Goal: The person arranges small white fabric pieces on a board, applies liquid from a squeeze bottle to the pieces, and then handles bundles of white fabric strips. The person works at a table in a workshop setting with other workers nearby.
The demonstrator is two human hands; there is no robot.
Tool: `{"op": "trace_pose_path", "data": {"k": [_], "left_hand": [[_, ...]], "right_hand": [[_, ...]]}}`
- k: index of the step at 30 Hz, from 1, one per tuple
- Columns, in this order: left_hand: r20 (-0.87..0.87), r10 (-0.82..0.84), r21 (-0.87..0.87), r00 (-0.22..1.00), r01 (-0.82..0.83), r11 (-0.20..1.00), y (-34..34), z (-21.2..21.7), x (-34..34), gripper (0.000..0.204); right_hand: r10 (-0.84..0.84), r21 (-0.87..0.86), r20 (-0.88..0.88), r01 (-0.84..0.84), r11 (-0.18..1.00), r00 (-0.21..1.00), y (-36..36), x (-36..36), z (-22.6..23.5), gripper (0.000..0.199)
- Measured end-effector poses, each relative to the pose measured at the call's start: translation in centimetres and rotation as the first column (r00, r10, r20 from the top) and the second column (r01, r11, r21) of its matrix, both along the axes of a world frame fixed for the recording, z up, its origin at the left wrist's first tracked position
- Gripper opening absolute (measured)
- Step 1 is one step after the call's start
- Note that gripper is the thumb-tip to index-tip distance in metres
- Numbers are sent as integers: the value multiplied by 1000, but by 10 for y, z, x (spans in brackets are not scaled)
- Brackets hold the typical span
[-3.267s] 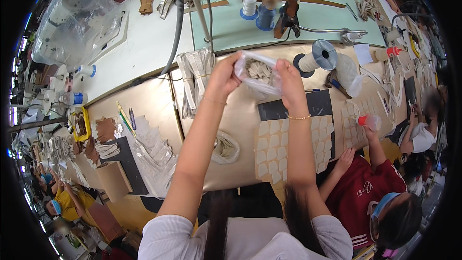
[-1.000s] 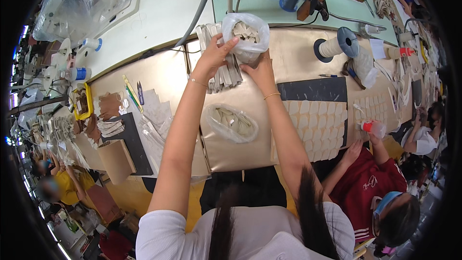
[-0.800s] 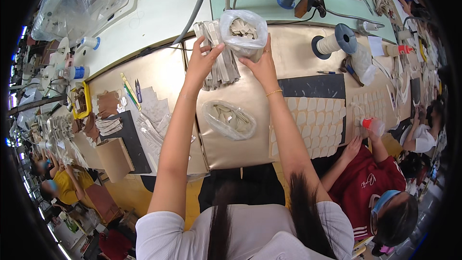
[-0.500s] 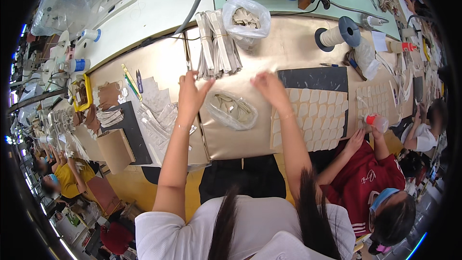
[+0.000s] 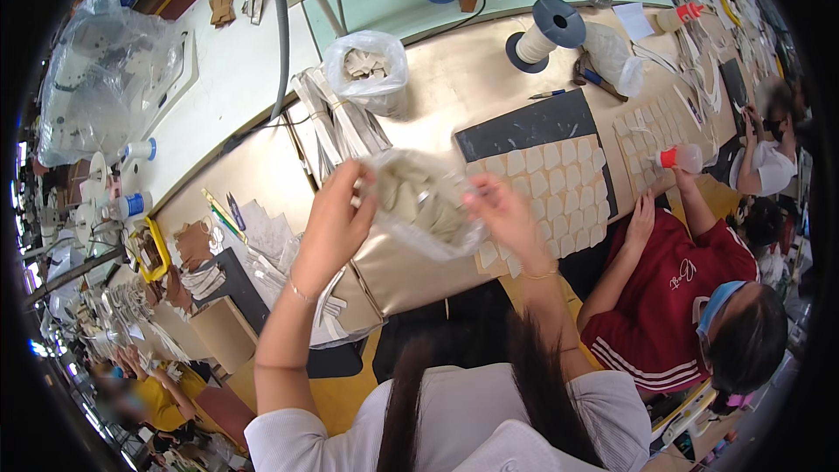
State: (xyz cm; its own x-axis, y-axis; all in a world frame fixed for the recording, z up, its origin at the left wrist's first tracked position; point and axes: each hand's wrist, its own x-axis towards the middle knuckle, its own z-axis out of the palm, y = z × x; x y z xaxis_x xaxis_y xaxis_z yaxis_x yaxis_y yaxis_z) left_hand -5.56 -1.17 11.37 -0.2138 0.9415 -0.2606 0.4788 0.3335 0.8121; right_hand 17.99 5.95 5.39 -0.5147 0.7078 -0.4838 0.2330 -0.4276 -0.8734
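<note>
I hold a clear plastic bag [image 5: 426, 203] between both hands at the centre of the frame, lifted just above the tan worktop [image 5: 463, 87]. My left hand [image 5: 335, 218] is closed on its left edge, fingers curled over the top of the plastic; my right hand [image 5: 502, 217] pinches its right edge, though motion blur hides the exact finger hold. The bag's long axis runs from left to right across the frame, tilting slightly down toward the right hand, so it spans the gap between the two and neither hand is clearly nearer. Inside it I see a loose heap of pale beige cut pieces, bunched toward the middle.

Above it, toward upper centre, a second clear bag [image 5: 367, 70] stands on the worktop with its mouth open, holding a few similar pale pieces. Just left of and below that bag lies a bundle of pale strips [image 5: 336, 127]. To the right of my right hand, rows of small beige pieces [image 5: 546, 183] lie flat on a dark mat [image 5: 524, 127]. At the right edge a person in a red top [image 5: 673, 297] reaches a hand onto the worktop beside a small bottle with a red cap [image 5: 677, 157].
</note>
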Motion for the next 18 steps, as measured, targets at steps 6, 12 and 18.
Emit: {"op": "trace_pose_path", "data": {"k": [6, 12, 18], "left_hand": [[-310, -254, 242, 916, 334, 911, 163, 19, 18, 26], [-652, -360, -105, 667, 391, 914, 265, -32, -1, 35], [-674, -467, -322, 573, 341, 883, 284, -91, -42, 36]], "right_hand": [[-339, 346, -84, 346, 872, 937, 88, 23, 5, 23], [-435, 418, 19, 388, 822, 900, 146, -37, -60, 26], [-376, 486, 140, 267, 832, 916, 151, -91, -124, 27]]}}
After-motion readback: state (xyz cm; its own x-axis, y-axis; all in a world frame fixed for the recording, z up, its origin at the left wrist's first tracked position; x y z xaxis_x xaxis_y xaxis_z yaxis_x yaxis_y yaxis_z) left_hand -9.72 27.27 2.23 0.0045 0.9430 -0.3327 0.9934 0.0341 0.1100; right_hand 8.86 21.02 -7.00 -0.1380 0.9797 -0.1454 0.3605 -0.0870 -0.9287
